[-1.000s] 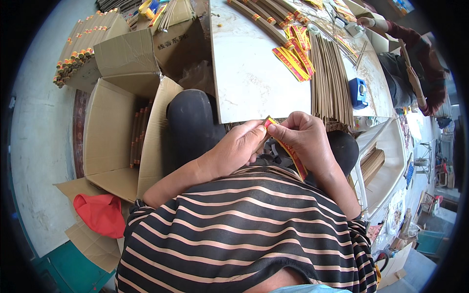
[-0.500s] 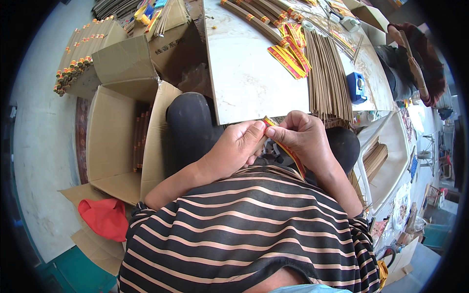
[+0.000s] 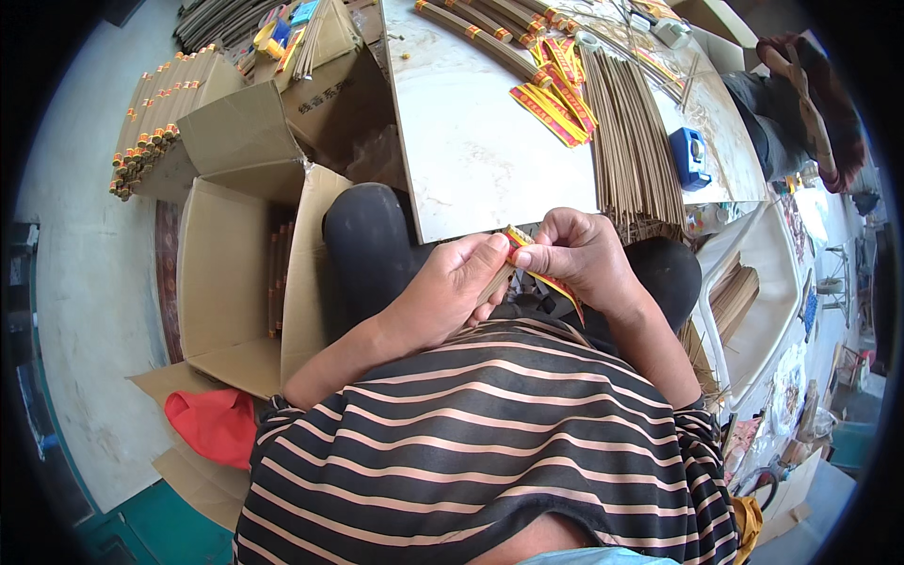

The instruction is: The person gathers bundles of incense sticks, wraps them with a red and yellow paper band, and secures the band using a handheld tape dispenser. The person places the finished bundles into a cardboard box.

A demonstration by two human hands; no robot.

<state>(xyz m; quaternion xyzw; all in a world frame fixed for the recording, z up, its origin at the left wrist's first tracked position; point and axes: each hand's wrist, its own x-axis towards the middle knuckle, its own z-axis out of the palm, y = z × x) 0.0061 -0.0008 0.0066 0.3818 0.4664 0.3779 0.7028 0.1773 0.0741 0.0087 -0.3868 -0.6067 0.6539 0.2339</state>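
Observation:
My left hand (image 3: 435,294) is closed around a bundle of thin brown incense sticks (image 3: 498,280), held just off the table's near edge. At the bundle's upper end, a red and yellow paper strip (image 3: 563,288) goes partly round the sticks. Thumb and fingers of my right hand (image 3: 591,266) pinch this strip, and its loose tail hangs down to the right. On the table, loose incense sticks (image 3: 633,141) lie in a wide row beside a pile of red and yellow strips (image 3: 554,108). Several banded bundles (image 3: 497,45) lie farther back.
The white table (image 3: 490,151) also bears a blue tape dispenser (image 3: 690,158). An open cardboard box (image 3: 231,273) holding bundles stands at left, near a red cloth (image 3: 215,426). Banded bundles (image 3: 155,118) are stacked beyond. A white tub (image 3: 765,315) holds sticks; another person (image 3: 796,108) is at far right.
The strip's loose tail is shorter and swings more to the right. My right hand has shifted slightly, still pinching the strip; my left hand keeps hold of the bundle.

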